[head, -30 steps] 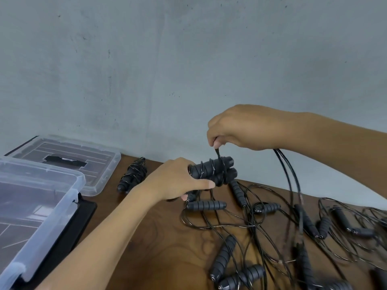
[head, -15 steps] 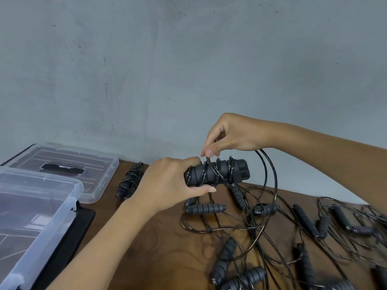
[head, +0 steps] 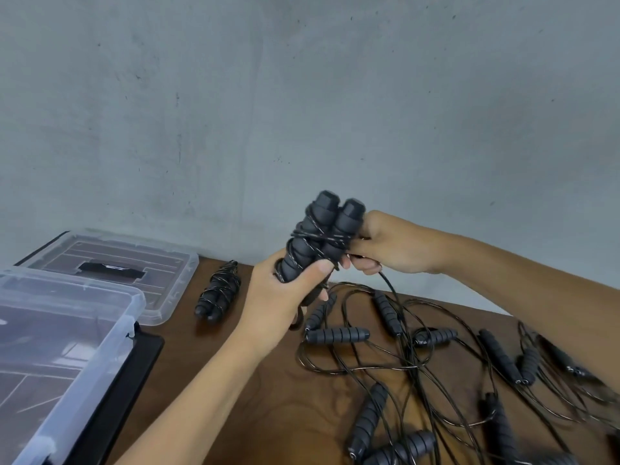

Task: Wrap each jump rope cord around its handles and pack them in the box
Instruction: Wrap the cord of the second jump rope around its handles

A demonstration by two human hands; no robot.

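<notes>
Lying tangled on the near table [head: 278, 407], loose jump ropes [head: 396, 370] sit below the left hand [head: 285, 297] gripping two upright handles [head: 322, 239], right hand [head: 385, 243] pinching their cord [head: 391, 286], box [head: 50, 347] left.

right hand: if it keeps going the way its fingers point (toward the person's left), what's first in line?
The paired handles gripped in the left hand. The right hand is already against them, pinching the cord, so contact comes at once. Beyond them, depth is unclear.
</notes>
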